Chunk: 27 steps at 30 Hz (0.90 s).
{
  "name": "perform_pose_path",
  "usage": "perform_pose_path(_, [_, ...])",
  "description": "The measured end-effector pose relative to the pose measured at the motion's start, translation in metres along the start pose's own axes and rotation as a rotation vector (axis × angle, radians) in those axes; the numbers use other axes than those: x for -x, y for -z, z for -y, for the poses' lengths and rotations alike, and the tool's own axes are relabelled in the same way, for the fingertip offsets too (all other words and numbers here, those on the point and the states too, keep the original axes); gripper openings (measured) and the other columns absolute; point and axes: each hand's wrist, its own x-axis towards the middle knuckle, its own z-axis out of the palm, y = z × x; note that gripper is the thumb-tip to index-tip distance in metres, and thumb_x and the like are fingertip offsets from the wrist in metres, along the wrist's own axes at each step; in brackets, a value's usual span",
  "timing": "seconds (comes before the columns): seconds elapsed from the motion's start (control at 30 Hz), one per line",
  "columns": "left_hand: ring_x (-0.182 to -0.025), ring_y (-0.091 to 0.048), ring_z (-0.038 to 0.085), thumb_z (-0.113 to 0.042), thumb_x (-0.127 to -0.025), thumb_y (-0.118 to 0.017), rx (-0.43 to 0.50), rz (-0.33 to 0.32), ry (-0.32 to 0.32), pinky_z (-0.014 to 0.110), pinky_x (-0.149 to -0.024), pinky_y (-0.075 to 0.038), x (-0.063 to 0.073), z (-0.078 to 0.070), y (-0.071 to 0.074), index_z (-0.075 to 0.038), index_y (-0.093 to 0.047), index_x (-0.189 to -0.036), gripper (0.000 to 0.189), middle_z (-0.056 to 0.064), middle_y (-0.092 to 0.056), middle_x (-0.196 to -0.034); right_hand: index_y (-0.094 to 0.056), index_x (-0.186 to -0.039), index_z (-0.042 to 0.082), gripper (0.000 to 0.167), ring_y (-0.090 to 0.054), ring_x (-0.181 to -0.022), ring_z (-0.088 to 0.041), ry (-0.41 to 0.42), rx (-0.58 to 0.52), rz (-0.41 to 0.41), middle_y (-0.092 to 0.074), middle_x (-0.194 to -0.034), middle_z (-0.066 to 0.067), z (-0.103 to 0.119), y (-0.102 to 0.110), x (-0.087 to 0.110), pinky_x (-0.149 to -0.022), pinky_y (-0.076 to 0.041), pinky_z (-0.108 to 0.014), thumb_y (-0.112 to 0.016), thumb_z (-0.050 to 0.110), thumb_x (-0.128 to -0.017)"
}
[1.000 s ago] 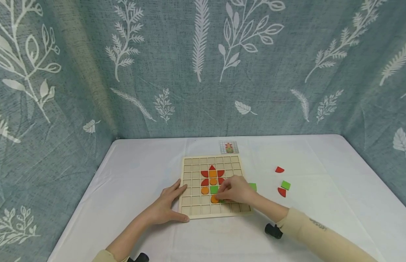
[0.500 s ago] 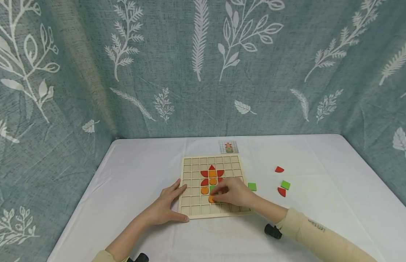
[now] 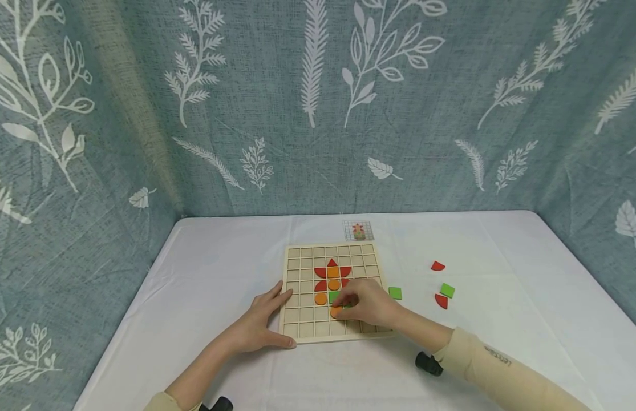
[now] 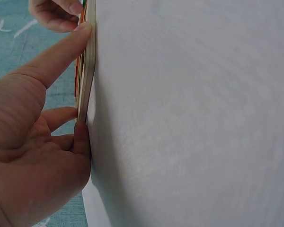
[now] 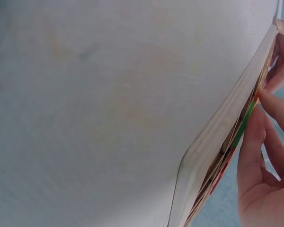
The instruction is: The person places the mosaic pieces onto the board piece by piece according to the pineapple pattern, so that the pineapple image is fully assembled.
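Note:
A wooden grid board lies on the table with coloured pieces set in its squares. My left hand rests at its lower left corner, fingers spread along the left edge and thumb on the front edge. With thumb and forefinger, my right hand pinches an orange disc low over the middle of the board. Above that disc is a green square, partly covered by the fingers. Another orange disc sits to its left. Red pieces surround an orange square higher up.
A small pattern card lies behind the board. One green square lies just off its right edge. Farther right are a red quarter-round piece, another green square and another red piece. Patterned curtains surround the table.
The right hand shifts the orange disc slightly left, then back right. The left hand and the board stay in place.

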Motion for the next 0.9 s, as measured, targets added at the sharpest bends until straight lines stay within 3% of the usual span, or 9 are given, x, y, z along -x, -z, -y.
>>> perform_pose_path(0.23, [-0.145, -0.009, 0.041, -0.032, -0.068, -0.089, 0.009, 0.005, -0.004, 0.064, -0.109, -0.019, -0.001, 0.0, 0.001, -0.004, -0.036, -0.15, 0.101, 0.017, -0.011, -0.161, -0.077, -0.096, 0.011, 0.016, -0.056, -0.072, -0.005, -0.022, -0.046, 0.006, -0.068, -0.084, 0.01, -0.003, 0.006, 0.005, -0.064, -0.049, -0.023, -0.08, 0.015, -0.081])
perform_pose_path(0.43, [-0.144, -0.009, 0.042, -0.033, -0.069, -0.089, 0.011, 0.007, -0.007, 0.065, -0.109, -0.019, 0.0, 0.0, 0.001, -0.004, -0.036, -0.15, 0.101, 0.017, -0.011, -0.161, -0.075, -0.1, 0.014, 0.016, -0.057, -0.075, -0.011, -0.147, -0.072, -0.054, -0.067, -0.085, 0.01, -0.014, 0.025, 0.018, -0.064, -0.049, -0.025, -0.076, 0.017, -0.085])
perform_pose_path(0.73, [-0.145, -0.009, 0.042, -0.032, -0.068, -0.089, 0.015, 0.009, 0.002, 0.064, -0.109, -0.018, -0.001, 0.0, 0.001, -0.005, -0.036, -0.15, 0.101, 0.017, -0.011, -0.161, -0.07, -0.108, 0.011, 0.027, -0.054, -0.079, -0.017, -0.431, -0.146, -0.156, -0.063, -0.086, 0.001, -0.045, 0.058, 0.046, -0.062, -0.046, -0.028, -0.077, 0.015, -0.081])
perform_pose_path(0.9, [-0.145, -0.009, 0.041, -0.033, -0.068, -0.089, 0.01, 0.01, 0.004, 0.064, -0.109, -0.018, -0.002, 0.0, 0.003, -0.004, -0.036, -0.15, 0.102, 0.017, -0.011, -0.161, -0.067, -0.111, 0.007, 0.034, -0.051, -0.074, -0.016, -0.477, -0.157, -0.151, -0.061, -0.095, -0.004, -0.053, 0.066, 0.055, -0.059, -0.044, -0.025, -0.078, 0.011, -0.079])
